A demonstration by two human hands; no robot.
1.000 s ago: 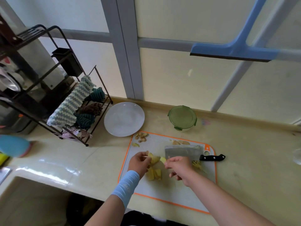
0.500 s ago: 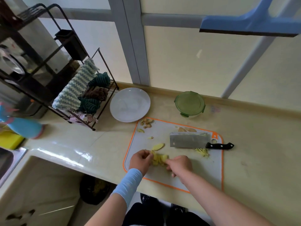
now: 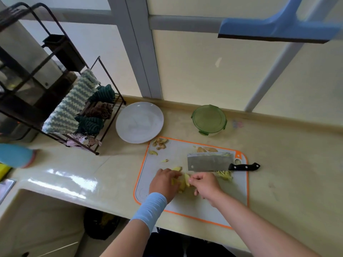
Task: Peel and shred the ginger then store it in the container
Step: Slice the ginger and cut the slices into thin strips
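Observation:
Pale yellow ginger slices (image 3: 182, 183) lie stacked on the white, orange-rimmed cutting board (image 3: 235, 193). My left hand (image 3: 164, 182), above a blue wristband, curls over the stack from the left. From the right, my right hand (image 3: 205, 184) pinches a slice. A cleaver (image 3: 209, 162) with a black handle lies flat on the board just behind my hands, with shredded ginger (image 3: 224, 174) beside its blade. Brown peels (image 3: 160, 142) sit at the board's far left corner. The green-lidded container (image 3: 209, 119) stands shut behind the board.
A white plate (image 3: 139, 121) lies left of the container. A black wire rack (image 3: 74, 108) holding cloths stands at the far left. A sink basin (image 3: 37, 216) drops off at the near left. A blue squeegee (image 3: 278, 30) hangs overhead on the right.
The camera has tilted and the view shifted. Both hands stay at the ginger slices and have gathered them closer together; one slice now lies loose behind my left hand.

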